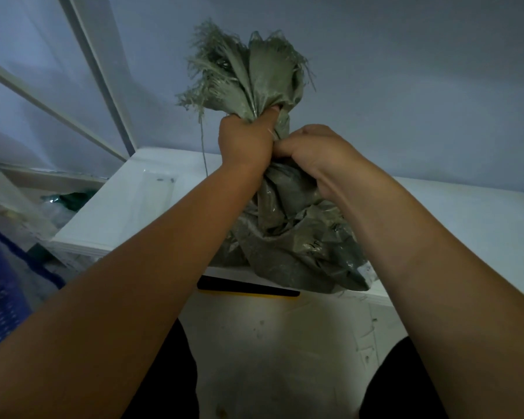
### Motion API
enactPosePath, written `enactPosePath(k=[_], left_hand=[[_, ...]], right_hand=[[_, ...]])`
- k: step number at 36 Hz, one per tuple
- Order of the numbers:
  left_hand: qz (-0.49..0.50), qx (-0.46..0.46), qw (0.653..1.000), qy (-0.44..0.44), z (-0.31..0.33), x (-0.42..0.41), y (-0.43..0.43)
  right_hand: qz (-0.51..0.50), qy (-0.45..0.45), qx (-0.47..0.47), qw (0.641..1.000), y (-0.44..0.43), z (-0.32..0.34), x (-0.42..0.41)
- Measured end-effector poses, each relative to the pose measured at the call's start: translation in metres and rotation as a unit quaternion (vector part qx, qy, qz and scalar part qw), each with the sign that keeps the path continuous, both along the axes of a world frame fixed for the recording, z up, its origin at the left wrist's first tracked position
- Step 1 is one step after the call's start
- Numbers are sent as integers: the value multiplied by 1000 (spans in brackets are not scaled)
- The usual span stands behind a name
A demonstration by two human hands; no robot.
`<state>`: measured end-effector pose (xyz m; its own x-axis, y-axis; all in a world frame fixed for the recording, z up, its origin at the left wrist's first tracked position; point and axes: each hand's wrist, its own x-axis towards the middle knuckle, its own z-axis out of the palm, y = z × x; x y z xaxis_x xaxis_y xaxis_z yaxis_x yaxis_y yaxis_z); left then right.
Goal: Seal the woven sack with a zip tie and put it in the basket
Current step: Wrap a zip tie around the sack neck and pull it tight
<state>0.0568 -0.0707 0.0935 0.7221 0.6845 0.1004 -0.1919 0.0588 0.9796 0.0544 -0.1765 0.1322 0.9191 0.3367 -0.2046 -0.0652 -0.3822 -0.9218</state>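
A grey-green woven sack (297, 237) stands on the white table (127, 204), its lower part overhanging the front edge. Its mouth is bunched into a neck, with frayed strands fanning out above. My left hand (244, 140) is clenched around that neck. My right hand (318, 152) is closed on the sack just below and to the right, touching the left hand. A thin pale strip shows between the two hands; I cannot tell if it is the zip tie. A blue mesh basket (0, 297) sits at the far left, low down.
A clear plastic bag (156, 189) lies flat on the table's left part. A black and yellow bar (248, 290) lies under the table's front edge. White frame bars (97, 71) lean at the left. Dark green material (73, 199) lies beyond the table's left side.
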Motion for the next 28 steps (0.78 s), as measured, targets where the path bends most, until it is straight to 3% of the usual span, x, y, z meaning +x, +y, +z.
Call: enactPosePath(k=[8, 20, 28], left_hand=[[-3, -95, 995, 2, 8, 0, 4], [-44, -135, 989, 45, 23, -4, 9], [-82, -121, 988, 53, 20, -7, 23]], right_hand=[[37, -79, -19, 996, -6, 0, -1], [86, -140, -63, 984, -6, 3, 8], [11, -218, -13, 976, -5, -13, 9]])
